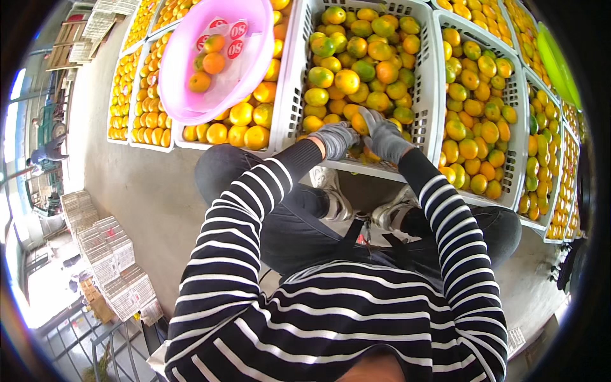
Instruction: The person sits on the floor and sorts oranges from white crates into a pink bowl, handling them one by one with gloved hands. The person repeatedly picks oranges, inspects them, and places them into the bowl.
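Both my hands wear grey knit gloves and reach over the near end of a white plastic crate (292,102) of orange-and-green mandarins (347,81). One mandarin (359,123) sits between the index finger and thumb of my right hand (389,137). My left hand (337,139) is close beside that fruit, its fingers curled toward it. What lies under the left fingers is hidden.
To the left, a pink plastic basin (174,71) holds several mandarins and printed bags, resting over another filled crate (276,119). A second mandarin crate (518,143) stands at right, a green basin (556,67) beyond. Stacked cartons (107,253) line the left floor.
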{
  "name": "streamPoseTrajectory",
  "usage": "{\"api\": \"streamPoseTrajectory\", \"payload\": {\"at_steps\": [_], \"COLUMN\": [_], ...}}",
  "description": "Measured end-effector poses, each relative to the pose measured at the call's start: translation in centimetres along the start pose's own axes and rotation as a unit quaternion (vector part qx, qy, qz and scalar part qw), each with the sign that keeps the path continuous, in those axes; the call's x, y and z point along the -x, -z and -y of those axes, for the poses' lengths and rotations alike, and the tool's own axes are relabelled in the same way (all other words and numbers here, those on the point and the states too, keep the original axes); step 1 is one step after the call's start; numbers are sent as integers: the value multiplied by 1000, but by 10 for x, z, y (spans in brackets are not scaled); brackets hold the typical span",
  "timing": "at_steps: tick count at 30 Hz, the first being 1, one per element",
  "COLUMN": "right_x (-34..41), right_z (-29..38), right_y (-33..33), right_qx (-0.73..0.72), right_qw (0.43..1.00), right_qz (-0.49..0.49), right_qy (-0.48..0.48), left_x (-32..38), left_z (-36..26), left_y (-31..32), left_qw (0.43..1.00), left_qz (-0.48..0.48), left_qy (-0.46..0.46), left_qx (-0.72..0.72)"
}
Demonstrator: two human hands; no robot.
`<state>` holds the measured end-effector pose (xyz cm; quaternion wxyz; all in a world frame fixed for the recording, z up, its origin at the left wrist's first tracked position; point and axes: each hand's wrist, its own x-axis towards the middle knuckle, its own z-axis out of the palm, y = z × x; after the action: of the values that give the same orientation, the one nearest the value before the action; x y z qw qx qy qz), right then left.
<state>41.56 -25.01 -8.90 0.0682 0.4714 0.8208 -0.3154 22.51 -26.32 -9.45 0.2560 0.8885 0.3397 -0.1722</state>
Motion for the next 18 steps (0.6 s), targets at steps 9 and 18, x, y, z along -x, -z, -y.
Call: {"api": "streamPoseTrajectory", "payload": {"at_steps": [9,18], "right_x": [16,88], "right_z": [-11,3], "right_y": [-10,28], "right_qx": [156,3], "right_qw": [972,995], "right_qz": [130,-98], "right_qy": [118,17], "left_x": [17,-30], "left_z": [32,-32], "left_y": [24,46], "left_qw": [975,993], "left_qz": [-113,-23], "left_qy": [105,113], "left_qx": [161,-29]}}
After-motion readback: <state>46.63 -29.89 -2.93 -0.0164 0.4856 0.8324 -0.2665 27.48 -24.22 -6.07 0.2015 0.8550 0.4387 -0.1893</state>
